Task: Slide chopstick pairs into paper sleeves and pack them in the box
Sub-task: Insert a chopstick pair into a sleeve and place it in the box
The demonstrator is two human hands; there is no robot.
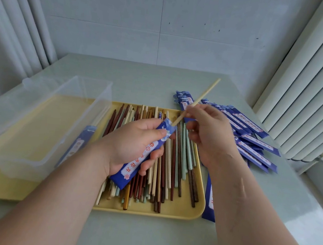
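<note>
Head view: insertion step in hand. Left hand (132,145) fingers curl round a blue paper sleeve (142,157), held over the yellow tray (186,213) of loose chopsticks (174,164). Right hand (211,132) fingers pinch a pale chopstick (202,97) at mid-length, lower tip at the sleeve mouth; whether 1 or 2 sticks, cannot tell. Clear box (35,124) stands at left on the table (143,239); empty sleeves (253,141) lie at right. Next move, by judgement: push the stick along the sleeve axis, mouth kept open.

Box (42,120) left of tray (186,212); chopsticks (174,164) on tray; sleeves (255,137) right.
</note>
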